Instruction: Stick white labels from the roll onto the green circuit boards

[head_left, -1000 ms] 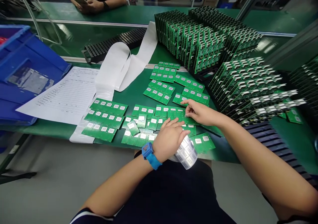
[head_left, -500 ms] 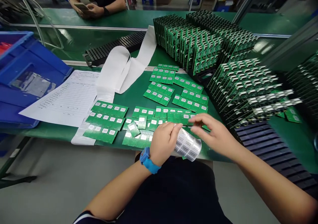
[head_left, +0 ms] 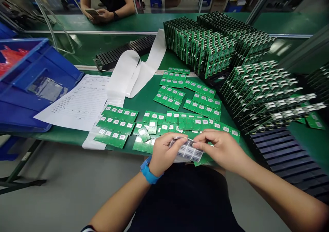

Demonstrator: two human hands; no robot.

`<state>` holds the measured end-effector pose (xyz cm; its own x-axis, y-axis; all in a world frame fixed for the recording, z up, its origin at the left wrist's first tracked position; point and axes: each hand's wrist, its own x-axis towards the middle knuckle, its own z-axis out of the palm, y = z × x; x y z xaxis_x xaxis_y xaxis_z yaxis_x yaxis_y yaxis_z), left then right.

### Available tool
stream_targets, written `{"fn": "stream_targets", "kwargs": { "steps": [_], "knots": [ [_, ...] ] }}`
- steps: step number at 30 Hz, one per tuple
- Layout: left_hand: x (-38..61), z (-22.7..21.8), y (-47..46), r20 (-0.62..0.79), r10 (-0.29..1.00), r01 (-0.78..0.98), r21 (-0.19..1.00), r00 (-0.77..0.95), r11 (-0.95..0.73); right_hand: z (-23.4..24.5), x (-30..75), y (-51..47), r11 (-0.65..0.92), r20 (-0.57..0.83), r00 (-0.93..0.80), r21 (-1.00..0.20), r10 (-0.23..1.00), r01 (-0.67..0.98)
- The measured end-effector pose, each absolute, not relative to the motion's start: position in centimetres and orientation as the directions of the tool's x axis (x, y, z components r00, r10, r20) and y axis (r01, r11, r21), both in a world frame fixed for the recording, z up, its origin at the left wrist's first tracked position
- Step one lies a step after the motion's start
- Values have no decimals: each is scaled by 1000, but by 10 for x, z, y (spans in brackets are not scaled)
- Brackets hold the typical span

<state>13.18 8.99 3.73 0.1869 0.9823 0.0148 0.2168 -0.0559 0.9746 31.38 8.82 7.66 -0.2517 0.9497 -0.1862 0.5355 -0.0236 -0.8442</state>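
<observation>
My left hand (head_left: 167, 151), a blue band on its wrist, grips a curled strip of printed white labels (head_left: 189, 153) between thumb and fingers. My right hand (head_left: 221, 148) has its thumb and forefinger pinched at the strip's upper right edge; whether a single label is between them is too small to tell. Below and behind the hands lie green circuit boards (head_left: 197, 108) bearing small white labels. Two small loose board pieces (head_left: 144, 134) rest on top of the boards left of my left hand. Another labelled group of boards (head_left: 117, 125) lies farther left.
Racks of upright circuit boards (head_left: 200, 47) stand at the back and right. A black slotted tray (head_left: 290, 160) is at the right. To the left are a printed paper (head_left: 77, 103), a white backing strip (head_left: 118, 77) and a blue bin (head_left: 23, 98). Across the bench, a person holds a phone (head_left: 92, 12).
My right hand has moved in from the right, its open fingers closing at the label strip's edge. The strip has turned in my left hand. The view has shifted slightly left.
</observation>
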Motion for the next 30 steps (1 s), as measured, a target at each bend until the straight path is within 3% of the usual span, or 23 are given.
{"fn": "stream_targets", "kwargs": {
  "steps": [5,10,14,16,18,21,27,30],
  "knots": [
    [130,31,89,-177,972,194,970,152,146,72,317,88,-11,-224,-299,-816,928,577],
    [128,33,91,-199,969,227,960,147,162,73,319,91,78,-137,-308,-801,941,594],
    [127,33,94,-231,967,328,926,104,186,69,324,119,11,-113,-190,-832,975,554],
    [128,34,96,-195,966,397,911,168,115,61,327,142,-54,-185,-155,-792,970,609],
    [129,34,97,-89,946,439,896,311,-60,51,328,163,-86,-298,-181,-701,937,708],
    [135,33,98,50,866,464,828,498,-315,39,328,180,-35,-383,-245,-594,891,804],
    [143,23,101,32,817,551,723,576,-416,30,325,178,20,-365,-265,-555,893,832],
    [143,21,102,26,817,555,721,577,-415,30,323,170,165,-243,-315,-489,917,856]
  ]
}}
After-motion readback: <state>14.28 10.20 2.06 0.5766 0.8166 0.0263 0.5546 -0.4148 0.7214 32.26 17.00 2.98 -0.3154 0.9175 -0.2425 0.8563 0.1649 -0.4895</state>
